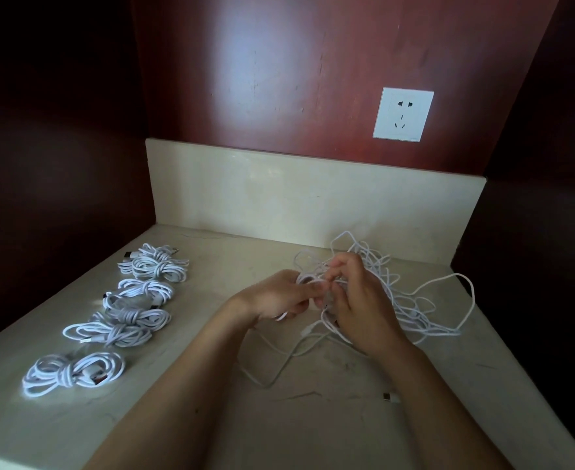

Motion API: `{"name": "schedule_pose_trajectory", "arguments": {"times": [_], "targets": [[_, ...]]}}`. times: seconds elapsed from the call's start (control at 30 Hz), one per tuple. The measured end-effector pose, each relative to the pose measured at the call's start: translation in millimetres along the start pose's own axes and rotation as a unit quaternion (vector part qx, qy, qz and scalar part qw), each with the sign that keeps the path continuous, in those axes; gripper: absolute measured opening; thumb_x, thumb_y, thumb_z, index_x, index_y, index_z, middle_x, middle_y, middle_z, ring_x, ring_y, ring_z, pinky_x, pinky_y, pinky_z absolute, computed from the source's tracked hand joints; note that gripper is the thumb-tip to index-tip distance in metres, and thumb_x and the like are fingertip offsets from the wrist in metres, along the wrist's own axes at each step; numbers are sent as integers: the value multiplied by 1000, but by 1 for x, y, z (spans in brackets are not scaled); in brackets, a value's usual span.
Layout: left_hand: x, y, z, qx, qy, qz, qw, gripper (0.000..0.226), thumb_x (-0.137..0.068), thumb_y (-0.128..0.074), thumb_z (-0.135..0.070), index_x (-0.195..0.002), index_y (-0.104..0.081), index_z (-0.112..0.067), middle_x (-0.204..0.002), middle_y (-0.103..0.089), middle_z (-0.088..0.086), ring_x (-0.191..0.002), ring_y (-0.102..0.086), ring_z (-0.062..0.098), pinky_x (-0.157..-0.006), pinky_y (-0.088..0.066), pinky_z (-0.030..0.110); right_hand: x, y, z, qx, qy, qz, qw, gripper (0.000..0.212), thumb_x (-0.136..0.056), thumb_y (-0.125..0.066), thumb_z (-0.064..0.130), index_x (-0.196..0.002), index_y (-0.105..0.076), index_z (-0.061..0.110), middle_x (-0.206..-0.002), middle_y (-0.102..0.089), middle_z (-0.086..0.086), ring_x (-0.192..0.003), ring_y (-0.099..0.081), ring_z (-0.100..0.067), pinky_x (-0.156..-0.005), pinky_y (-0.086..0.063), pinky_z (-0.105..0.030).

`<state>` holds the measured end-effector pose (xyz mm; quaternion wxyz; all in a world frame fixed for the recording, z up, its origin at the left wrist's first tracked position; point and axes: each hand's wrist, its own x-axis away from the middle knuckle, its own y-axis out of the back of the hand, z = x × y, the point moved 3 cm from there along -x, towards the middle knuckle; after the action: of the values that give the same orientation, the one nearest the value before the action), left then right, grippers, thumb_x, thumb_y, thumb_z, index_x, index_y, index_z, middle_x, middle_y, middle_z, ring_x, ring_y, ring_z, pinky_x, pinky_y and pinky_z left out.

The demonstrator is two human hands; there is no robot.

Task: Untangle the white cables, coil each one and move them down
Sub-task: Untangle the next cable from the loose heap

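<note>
Both hands are busy around the middle of the bench (281, 432), a bit toward the back. The left hand (275, 296) has its fingers curled round a small coil (308, 278) of white cable. The right hand (364, 310) pinches that same coil from the other side, fingertips bent in on it.

Just behind and to the right of the hands sits the tangle of white cables (415, 300). It sprawls out to the bench's right edge and nearly into the back right corner, close to the backsplash (313, 195). One strand trails toward the front, and a loose plug end (389, 397) lies by itself near the front right.

The coiled bundles (136, 313) sit in a row along the left edge, back to front, well apart from the hands. Open room is the strip between that row and the forearms, plus the back stretch along the backsplash left of the tangle. Dark side panels (58, 147) box the bench in on both sides, and there's a wall socket (403, 114) above the backsplash.
</note>
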<state>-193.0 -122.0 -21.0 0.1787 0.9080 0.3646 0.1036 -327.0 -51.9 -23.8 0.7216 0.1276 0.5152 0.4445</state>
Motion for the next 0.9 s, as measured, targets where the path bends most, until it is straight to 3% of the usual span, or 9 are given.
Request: {"name": "schedule_pose_trajectory", "arguments": {"times": [0.1, 0.2, 0.3, 0.47, 0.57, 0.67, 0.77, 0.9], "targets": [[-2, 2, -10, -33, -115, -120, 986, 37, -98, -55, -37, -80, -66, -7, -53, -46, -9, -48, -39, 6, -54, -35, 26, -2, 1, -3, 7, -26, -22, 999, 29, -91, -55, 8, -117, -50, 17, -111, -65, 3, -100, -61, -21, -83, -49, -34], [2, 4, -21, -27, -214, -234, 948, 33, -98, -55, -37, -81, -66, -10, -61, -55, -12, -59, -49, 4, -65, -43, 31, -4, 6, -7, 9, -36, -73, 997, 21, -92, -58, 16, -112, -53, 20, -107, -65, 5, -98, -61, -19, -82, -49, -37], [12, 6, -33, 53, -256, -288, 921, 25, -99, -55, -24, -80, -65, -11, -56, -53, -18, -56, -46, -2, -62, -37, 20, -7, 7, -13, 31, -41, -86, 995, 14, -93, -48, 24, -102, -59, 23, -97, -65, 6, -92, -58, -18, -78, -48, -38], [19, 2, -40, 149, -271, -328, 893, 26, -102, -49, -17, -84, -66, -10, -53, -39, -7, -50, -34, 8, -52, -33, 18, -9, 7, -15, 117, -54, -78, 989, 33, -85, -51, 9, -113, -67, 16, -115, -67, -4, -112, -57, -28, -97, -44, -39], [20, 8, -40, 200, -266, -364, 870, 27, -103, -45, -18, -85, -62, -10, -56, -33, 9, -49, -31, 13, -48, -30, 22, -4, 4, -29, 186, -127, 44, 973, 58, -83, -58, 5, -137, -52, 22, -148, -46, 0, -142, -29, -26, -117, -19, -37], [16, 12, -37, 229, -247, -381, 861, 29, -105, -41, -22, -83, -59, -15, -52, -34, 3, -46, -30, 12, -44, -28, 21, -1, 6, -46, 194, -183, 62, 962, 66, -89, -53, 9, -150, -34, 22, -159, -29, -2, -148, -15, -26, -120, -8, -34], [14, 14, -32, 259, -211, -397, 855, 31, -105, -38, -29, -84, -56, -16, -50, -36, -2, -44, -29, 13, -39, -27, 19, -1, 7, -49, 140, -190, 49, 971, 64, -93, -57, 20, -152, -32, 21, -157, -33, -6, -145, -22, -26, -119, -17, -36], [13, 17, -32, 272, -182, -375, 867, 30, -104, -41, -31, -84, -57, -16, -50, -36, -3, -43, -28, 14, -37, -25, 18, -1, 18, -30, 99, -188, 47, 976, 68, -84, -68, 45, -145, -42, 31, -149, -44, 6, -136, -40, -18, -107, -38, -34]]}}
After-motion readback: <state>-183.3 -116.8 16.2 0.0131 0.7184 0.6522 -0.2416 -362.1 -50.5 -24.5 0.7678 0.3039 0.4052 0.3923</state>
